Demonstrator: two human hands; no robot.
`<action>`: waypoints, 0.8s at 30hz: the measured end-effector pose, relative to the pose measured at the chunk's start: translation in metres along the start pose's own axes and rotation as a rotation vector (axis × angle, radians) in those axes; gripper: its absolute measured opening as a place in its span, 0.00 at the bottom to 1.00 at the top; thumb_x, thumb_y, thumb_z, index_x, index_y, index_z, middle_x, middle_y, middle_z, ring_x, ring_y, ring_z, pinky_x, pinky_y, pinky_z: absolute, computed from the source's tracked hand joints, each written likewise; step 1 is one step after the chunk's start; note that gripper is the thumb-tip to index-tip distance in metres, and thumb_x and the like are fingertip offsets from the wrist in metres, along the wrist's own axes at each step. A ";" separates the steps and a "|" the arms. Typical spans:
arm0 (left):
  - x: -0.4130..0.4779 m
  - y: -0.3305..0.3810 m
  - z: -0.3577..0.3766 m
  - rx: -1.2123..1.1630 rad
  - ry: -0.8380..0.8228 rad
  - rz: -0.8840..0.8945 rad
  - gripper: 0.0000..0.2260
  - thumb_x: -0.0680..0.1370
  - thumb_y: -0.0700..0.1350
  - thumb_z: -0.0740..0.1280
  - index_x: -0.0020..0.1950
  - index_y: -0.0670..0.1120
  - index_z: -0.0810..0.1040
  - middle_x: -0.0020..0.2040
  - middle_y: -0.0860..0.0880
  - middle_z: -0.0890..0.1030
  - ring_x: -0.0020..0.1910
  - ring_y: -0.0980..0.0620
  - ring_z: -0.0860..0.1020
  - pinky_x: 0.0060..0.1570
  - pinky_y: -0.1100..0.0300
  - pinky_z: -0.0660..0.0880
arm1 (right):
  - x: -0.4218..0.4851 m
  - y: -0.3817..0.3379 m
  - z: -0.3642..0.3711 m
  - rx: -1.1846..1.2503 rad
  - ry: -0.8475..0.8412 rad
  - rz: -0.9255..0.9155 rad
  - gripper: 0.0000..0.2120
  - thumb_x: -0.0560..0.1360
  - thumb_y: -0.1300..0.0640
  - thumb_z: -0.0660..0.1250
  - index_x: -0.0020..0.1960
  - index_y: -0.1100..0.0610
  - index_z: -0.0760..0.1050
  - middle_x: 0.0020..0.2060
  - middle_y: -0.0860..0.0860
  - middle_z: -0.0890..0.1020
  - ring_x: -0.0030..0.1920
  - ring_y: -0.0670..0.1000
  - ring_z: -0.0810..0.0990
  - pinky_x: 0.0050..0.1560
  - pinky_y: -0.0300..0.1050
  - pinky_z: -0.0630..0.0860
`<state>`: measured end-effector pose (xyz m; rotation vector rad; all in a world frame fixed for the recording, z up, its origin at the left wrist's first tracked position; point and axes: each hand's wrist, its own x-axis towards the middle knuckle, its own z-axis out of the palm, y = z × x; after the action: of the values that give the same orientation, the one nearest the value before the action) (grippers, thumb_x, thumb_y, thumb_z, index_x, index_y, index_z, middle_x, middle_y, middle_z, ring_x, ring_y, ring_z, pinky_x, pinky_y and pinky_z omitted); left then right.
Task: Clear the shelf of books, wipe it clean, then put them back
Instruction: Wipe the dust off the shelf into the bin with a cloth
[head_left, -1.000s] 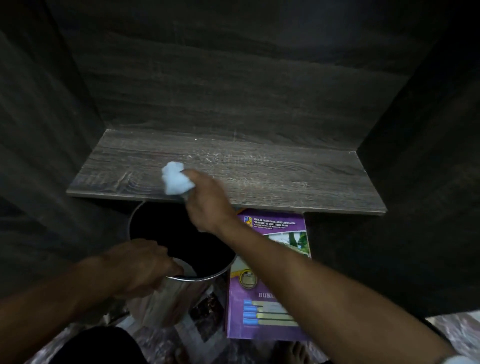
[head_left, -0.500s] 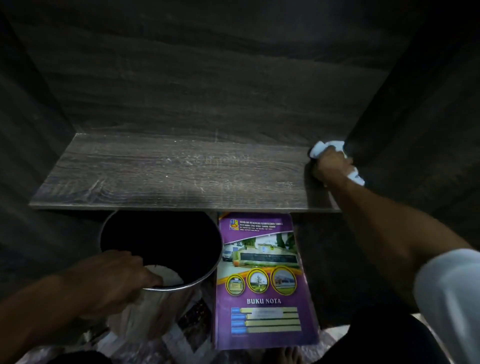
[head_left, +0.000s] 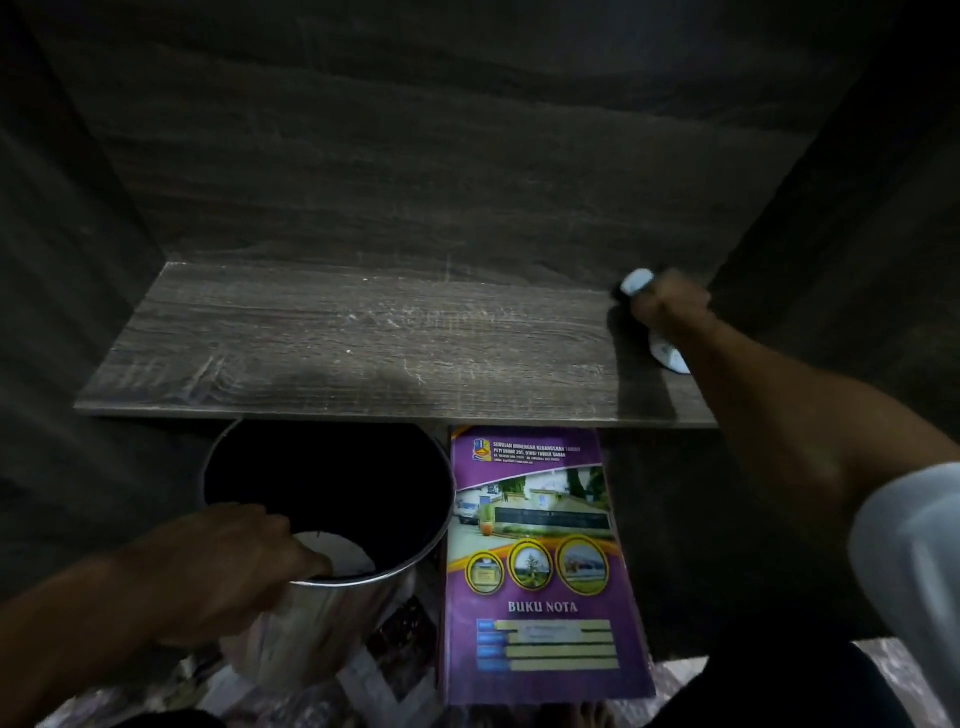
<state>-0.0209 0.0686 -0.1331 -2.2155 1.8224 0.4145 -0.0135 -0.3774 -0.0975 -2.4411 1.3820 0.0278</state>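
Observation:
The dark wood-grain shelf (head_left: 363, 343) lies bare, with faint dusty streaks near its middle. At its far right back corner my right hand (head_left: 667, 304) grips a white cloth (head_left: 638, 282), pressed on the shelf board; a tail of the cloth (head_left: 667, 356) shows under my wrist. A purple book titled "BUKU NOTA" (head_left: 540, 566) lies on the floor below the shelf's front edge. My left hand (head_left: 228, 566) holds the near rim of a shiny metal bin (head_left: 332, 519), fingers curled over the rim.
Dark cabinet walls close in the shelf at the left (head_left: 62, 260), back (head_left: 441, 156) and right (head_left: 857, 234). White paper (head_left: 337, 556) lies inside the bin. Patterned floor covering (head_left: 395, 660) shows beneath the bin and book.
My right hand swept the cloth from the shelf's front middle across to the right back corner, and has since stayed there. The left hand stays on the bin rim.

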 end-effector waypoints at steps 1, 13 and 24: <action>0.003 -0.007 0.015 -0.066 0.164 -0.009 0.14 0.73 0.54 0.59 0.57 0.62 0.74 0.45 0.54 0.79 0.46 0.56 0.79 0.45 0.64 0.71 | 0.004 -0.003 -0.005 0.023 -0.037 -0.035 0.25 0.76 0.42 0.63 0.64 0.57 0.74 0.67 0.62 0.73 0.66 0.64 0.71 0.68 0.58 0.68; -0.001 -0.009 0.019 -0.027 0.084 -0.007 0.17 0.68 0.59 0.60 0.56 0.64 0.72 0.39 0.57 0.78 0.38 0.59 0.79 0.38 0.65 0.72 | 0.018 0.035 -0.012 -0.797 -0.011 -0.225 0.19 0.80 0.49 0.61 0.67 0.57 0.72 0.66 0.58 0.76 0.67 0.59 0.72 0.67 0.55 0.65; 0.012 0.007 0.004 0.002 -0.058 -0.037 0.19 0.78 0.57 0.51 0.68 0.61 0.65 0.61 0.51 0.75 0.63 0.50 0.73 0.58 0.59 0.68 | -0.023 0.055 -0.029 -0.826 -0.246 -0.185 0.20 0.84 0.54 0.54 0.74 0.59 0.66 0.74 0.57 0.67 0.72 0.55 0.68 0.70 0.45 0.66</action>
<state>-0.0255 0.0584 -0.1415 -2.2091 1.7489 0.4642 -0.0761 -0.3931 -0.0817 -3.0438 1.1646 0.9977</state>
